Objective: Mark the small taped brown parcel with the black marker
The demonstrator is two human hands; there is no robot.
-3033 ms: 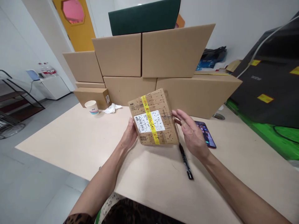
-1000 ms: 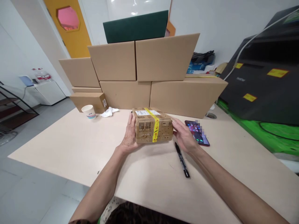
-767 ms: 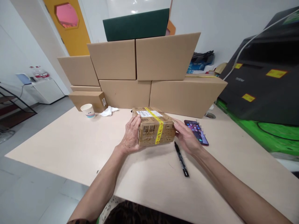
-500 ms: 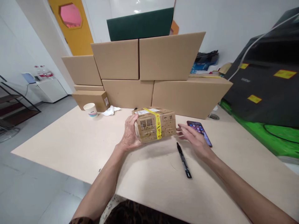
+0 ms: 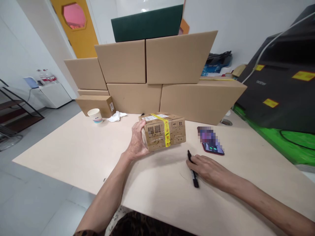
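My left hand [image 5: 137,139] grips the left end of a small cardboard box [image 5: 157,135], which is tilted a little above the table. Yellow tape runs around this box, a white label lies on its top, and printed marks show on its near side. At the right, my right hand [image 5: 204,167] has its fingers closed around the upper part of a black marker pen [image 5: 194,178]. The pen's tip points away from me and its lower end sticks out below the fingers. Beyond my right hand lies a phone [image 5: 213,144], its screen lit and partly blurred.
Large cardboard boxes [image 5: 133,98] are stacked along the table's back, topped by a dark green box [image 5: 147,24]. A paper cup [image 5: 95,116] and a crumpled tissue [image 5: 117,116] sit at the back left of the pale table [image 5: 73,154]. A black case [image 5: 278,78] stands at the right.
My right hand has moved down from beside the small box to the marker pen and closed on it. The phone's screen display has changed. My left hand keeps its hold on the box.
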